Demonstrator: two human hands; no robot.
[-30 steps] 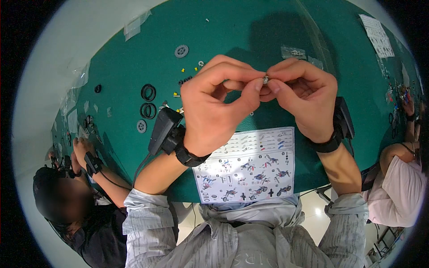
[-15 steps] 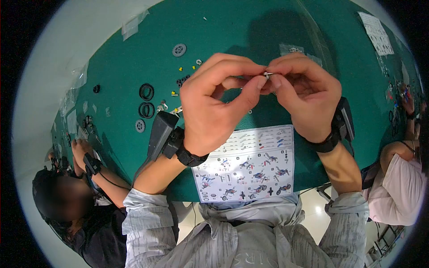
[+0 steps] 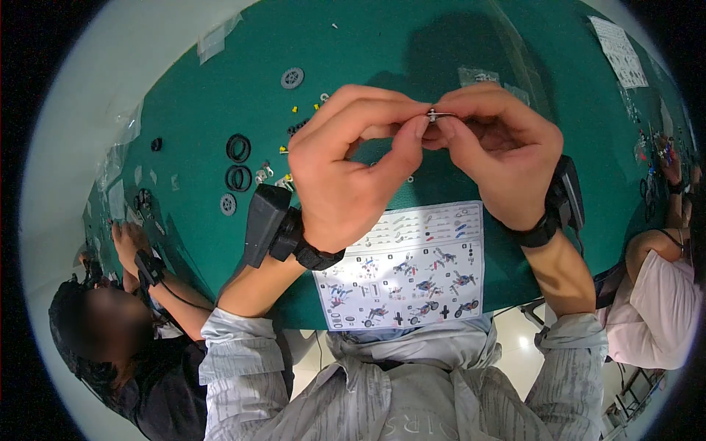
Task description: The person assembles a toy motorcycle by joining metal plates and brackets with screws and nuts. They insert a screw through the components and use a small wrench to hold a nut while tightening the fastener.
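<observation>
My left hand (image 3: 351, 162) and my right hand (image 3: 507, 151) meet above the table, thumbs and index fingers pinched. Between the fingertips is a small silvery metal piece (image 3: 433, 115), with a thin bar running toward my right fingers; it is too small to name exactly. Below my hands lies a printed instruction sheet (image 3: 403, 275) with coloured assembly drawings. Left of my left hand are black rubber tires (image 3: 238, 148), a grey toothed wheel (image 3: 293, 78), and small yellow parts (image 3: 295, 109). Part of the loose pieces is hidden behind my left hand.
A clear plastic bag with small metal parts (image 3: 479, 77) lies beyond my right hand. A second grey wheel (image 3: 229, 204) sits near the tires. One co-worker's hand (image 3: 131, 242) works at the left; another person sits at the right beside scattered parts.
My left hand has shifted slightly left and up. Both pinches stay together, and the silvery piece now shows more clearly between the fingertips.
</observation>
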